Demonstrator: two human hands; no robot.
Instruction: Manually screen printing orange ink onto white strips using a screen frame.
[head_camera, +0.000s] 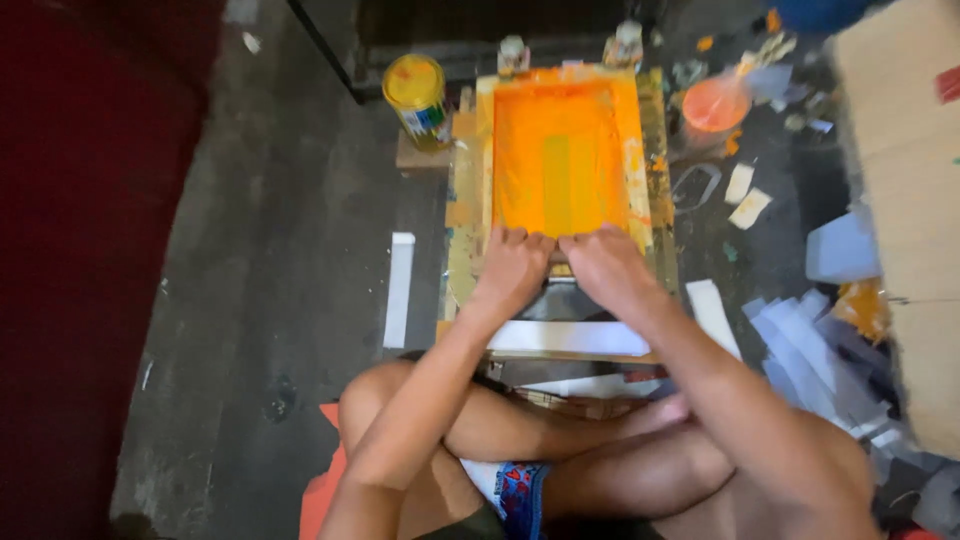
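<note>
your left hand (512, 268) and right hand (607, 265) sit side by side at the near edge of the orange-inked screen frame (560, 150), fingers curled down over something at that edge; it is probably a squeegee, but the hands hide it, so i cannot tell what they grip or how tightly. the frame lies flat just ahead of your fingertips, its mesh flooded orange with a paler strip down the middle.

the main risk, as i judge it, is uneven pressure: with both hands bunched at the centre, the outer ends of whatever you press may lift and leave streaks. ink is pooled along the frame's right side, just beyond your right hand, and could smear onto your knuckles or the white sheet (565, 338) lying under your wrists.

the yellow can (418, 98) stands well ahead of your left hand, near the frame's far left corner; a jolt to the frame may tip it. the orange bowl (715, 103) sits far ahead of your right hand, among paper scraps (805, 335) that could stick to wet ink.
</note>
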